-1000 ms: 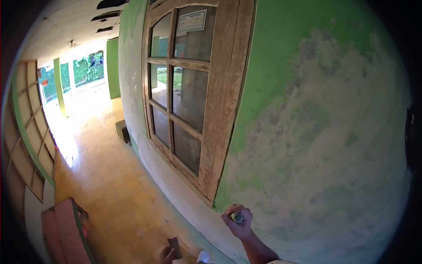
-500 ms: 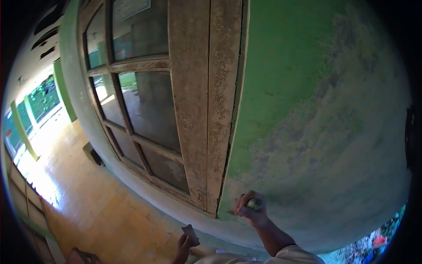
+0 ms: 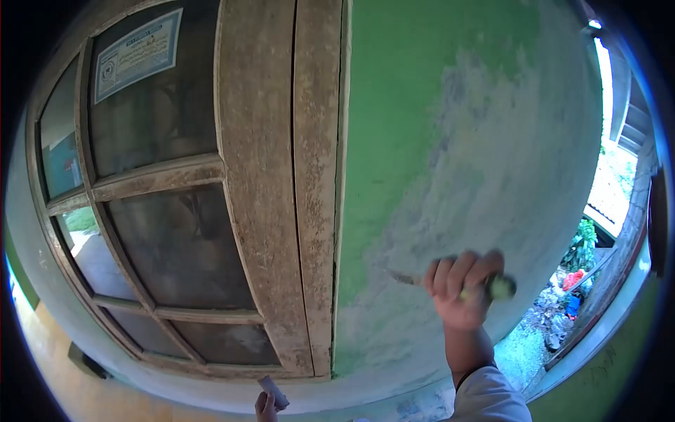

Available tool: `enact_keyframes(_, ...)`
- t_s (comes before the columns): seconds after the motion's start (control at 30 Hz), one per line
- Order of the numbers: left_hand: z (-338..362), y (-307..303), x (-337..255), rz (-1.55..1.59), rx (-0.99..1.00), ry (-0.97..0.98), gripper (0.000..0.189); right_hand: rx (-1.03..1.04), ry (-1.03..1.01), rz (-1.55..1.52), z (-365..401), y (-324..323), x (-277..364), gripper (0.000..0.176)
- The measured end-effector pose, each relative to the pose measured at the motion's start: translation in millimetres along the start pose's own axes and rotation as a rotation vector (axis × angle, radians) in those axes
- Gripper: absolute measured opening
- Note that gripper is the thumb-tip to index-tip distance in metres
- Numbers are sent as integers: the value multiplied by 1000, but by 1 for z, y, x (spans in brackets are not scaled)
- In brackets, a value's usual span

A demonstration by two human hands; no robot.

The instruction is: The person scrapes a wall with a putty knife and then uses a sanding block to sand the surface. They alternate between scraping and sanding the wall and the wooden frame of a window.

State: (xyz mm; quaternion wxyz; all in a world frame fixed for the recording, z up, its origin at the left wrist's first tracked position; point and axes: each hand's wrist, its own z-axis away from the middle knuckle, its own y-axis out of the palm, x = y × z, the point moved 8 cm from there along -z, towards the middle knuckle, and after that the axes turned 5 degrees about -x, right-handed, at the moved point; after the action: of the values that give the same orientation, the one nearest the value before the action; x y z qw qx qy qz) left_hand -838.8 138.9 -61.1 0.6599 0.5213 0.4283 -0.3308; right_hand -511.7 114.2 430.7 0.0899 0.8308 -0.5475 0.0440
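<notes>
My right hand (image 3: 460, 288) is closed around the handle of a scraper (image 3: 404, 278). Its thin blade points left over the bare plaster, and the pale green handle end (image 3: 501, 287) sticks out on the right side of the fist. Behind it is a wall (image 3: 394, 105) with green paint on the left and a large patch of grey, stripped plaster (image 3: 485, 162). Low in the view, my left hand (image 3: 265, 406) grips a flat grey rectangular piece (image 3: 273, 393) near the bottom of the window frame.
A worn wooden window frame (image 3: 264, 176) with glass panes fills the left, a printed notice (image 3: 137, 56) on one pane. Tiled floor (image 3: 53, 359) lies below. Beyond the wall's right end are plants (image 3: 580, 243) and a pile of litter (image 3: 552, 320).
The view has swung up and to the right. My right hand has moved from beside the frame's lower corner up and right across the plaster, and the scraper's blade now shows.
</notes>
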Motion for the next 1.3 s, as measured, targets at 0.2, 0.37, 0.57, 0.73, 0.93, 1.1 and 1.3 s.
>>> enact_keyframes(0.2, 19, 31, 12, 3, 70, -233, 36, 551, -284, 351, -3, 97, 37, 25)
enact_keyframes(0.37, 17, 37, 6, -31, 114, -225, 34, 688, -608, 365, 4, 141, 37, 20)
enact_keyframes(0.57, 9, 27, -4, 35, 114, -181, 34, 566, -721, 612, -32, 126, -1, 24)
enact_keyframes(0.73, 11, 7, -3, 67, 97, -177, 33, 744, -831, 575, 7, 149, -2, 28)
enact_keyframes(0.93, 22, -5, 6, 113, 88, -189, 33, 748, -892, 597, 18, 158, 3, 26)
enact_keyframes(1.1, 31, -12, 4, 129, 98, -200, 33, 818, -952, 652, 20, 147, -16, 27)
enact_keyframes(1.3, 53, -16, 0, 174, 89, -220, 32, 872, -884, 581, 43, 170, 1, 30)
